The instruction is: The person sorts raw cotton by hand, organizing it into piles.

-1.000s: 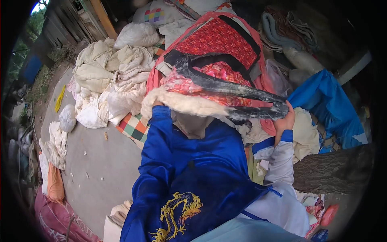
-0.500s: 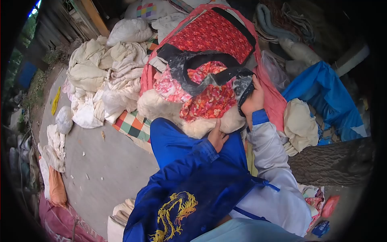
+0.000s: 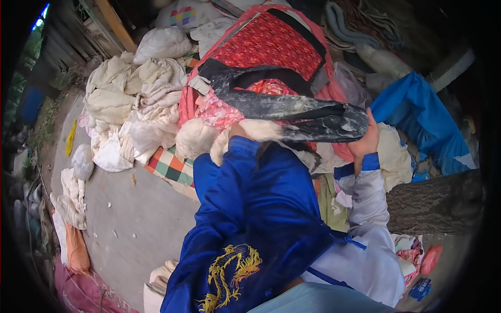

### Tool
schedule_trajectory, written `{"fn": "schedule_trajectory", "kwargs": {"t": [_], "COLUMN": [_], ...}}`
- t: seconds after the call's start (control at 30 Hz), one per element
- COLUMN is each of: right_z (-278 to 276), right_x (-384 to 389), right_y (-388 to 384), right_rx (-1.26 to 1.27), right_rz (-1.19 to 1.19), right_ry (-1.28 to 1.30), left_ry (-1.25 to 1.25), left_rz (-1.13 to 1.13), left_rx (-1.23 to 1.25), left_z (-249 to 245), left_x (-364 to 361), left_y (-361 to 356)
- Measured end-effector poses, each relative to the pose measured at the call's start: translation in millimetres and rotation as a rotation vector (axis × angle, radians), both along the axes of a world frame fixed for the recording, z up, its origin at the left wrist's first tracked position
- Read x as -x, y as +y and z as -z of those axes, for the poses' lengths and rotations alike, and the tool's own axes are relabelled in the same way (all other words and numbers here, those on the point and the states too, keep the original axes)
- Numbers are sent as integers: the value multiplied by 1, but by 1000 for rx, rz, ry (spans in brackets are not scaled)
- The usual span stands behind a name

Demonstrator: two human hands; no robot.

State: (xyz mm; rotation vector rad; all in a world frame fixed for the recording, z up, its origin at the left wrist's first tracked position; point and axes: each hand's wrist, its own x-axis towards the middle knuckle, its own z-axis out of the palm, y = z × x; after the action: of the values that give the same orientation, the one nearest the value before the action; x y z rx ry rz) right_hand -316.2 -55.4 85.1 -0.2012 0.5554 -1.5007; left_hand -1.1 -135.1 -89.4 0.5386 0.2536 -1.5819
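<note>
My right hand (image 3: 367, 140) grips the right end of a black cloth with white lint on it (image 3: 292, 109), which is pulled out across my lap. Only the back of my left hand (image 3: 239, 130) shows, by the off-white stuffing (image 3: 261, 129); its fingers are hidden. Beneath the cloth lies a pink and red floral fabric (image 3: 222, 110), partly covered. A fluffy lump of wadding (image 3: 194, 137) rests just left of my left hand. Behind these, a red floral piece with black edging (image 3: 266, 44) lies on a pink cloth (image 3: 187, 104).
Cream cloths (image 3: 112, 96) are heaped at the left, beside a checkered cloth (image 3: 172, 164) on the grey ground (image 3: 141, 208). A blue sheet (image 3: 417, 115) and a tree trunk (image 3: 438, 203) stand at my right. White bags (image 3: 162, 44) lie further back.
My right hand has moved right and slightly down, stretching the black cloth out. My left hand has gone left and up into the stuffing, and its fingers have gone out of sight.
</note>
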Motion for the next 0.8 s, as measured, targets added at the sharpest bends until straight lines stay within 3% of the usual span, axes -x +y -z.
{"fn": "schedule_trajectory", "kwargs": {"t": [0.1,0.17,0.23,0.27,0.3,0.37,0.47,0.6,0.67,0.73,0.77,0.8], "right_z": [19,21,-8,-11,-7,61,10,-22,-4,39,49,154], "right_x": [85,169,234,271,313,502,474,400,355,285,216,254], "right_y": [-6,-18,-20,-17,-20,-36,-45,-80,-108,-119,-109,-131], "right_rx": [-40,-67,-254,-285,-324,-227,-321,-216,-176,-283,-438,-167], "right_rz": [9,142,472,467,639,624,700,540,378,-70,-86,-60], "right_ry": [53,188,230,258,314,359,414,588,655,925,1244,1832], "left_ry": [-213,-384,-543,-607,-668,-766,-853,-844,-684,-593,-633,-672], "left_rz": [-50,-84,-127,-148,-167,-201,-220,-141,-45,44,45,52], "left_rx": [87,83,46,10,-34,-123,-212,-125,102,272,274,281], "left_z": [7,15,25,32,37,48,81,174,56,-9,4,19], "left_x": [-65,-123,-196,-231,-269,-328,-399,-490,-363,-283,-265,-253], "left_y": [-50,-74,-83,-83,-81,-70,-57,-75,-14,47,70,90]}}
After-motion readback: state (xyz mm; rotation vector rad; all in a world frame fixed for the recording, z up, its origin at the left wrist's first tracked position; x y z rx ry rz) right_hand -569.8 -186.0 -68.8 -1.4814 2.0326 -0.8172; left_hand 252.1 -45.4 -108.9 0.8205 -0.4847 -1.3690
